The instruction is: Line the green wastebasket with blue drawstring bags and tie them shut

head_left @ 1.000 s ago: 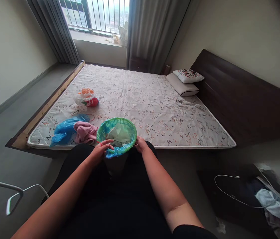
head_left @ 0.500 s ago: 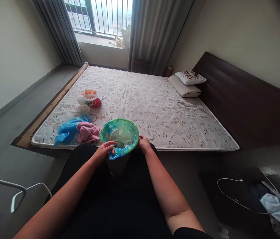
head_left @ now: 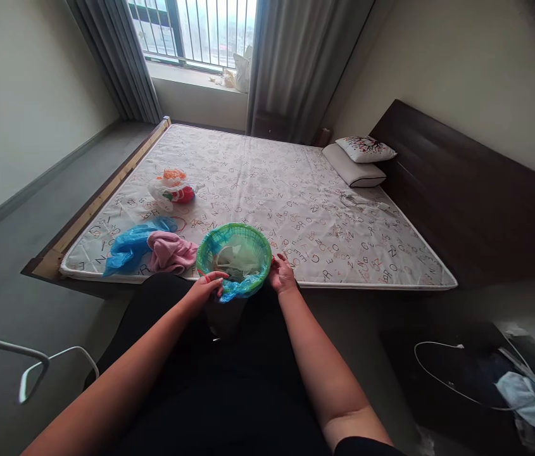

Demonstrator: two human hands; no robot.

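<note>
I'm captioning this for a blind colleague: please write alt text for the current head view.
A person's left hand grips a green, blue-lined wastebasket, right hand at its opposite side, before a letter-printed mattress. A pink towel and blue plastic bag lie on it, at left.

Daylight is being let in through a barred window (head_left: 201,31), which is being framed by grey curtains (head_left: 290,69). A patterned mattress (head_left: 258,174) on a wooden bed (head_left: 58,247) is being backed by a dark headboard (head_left: 461,171), while a grey floor (head_left: 68,193) is being bordered by pale walls (head_left: 15,82).
</note>
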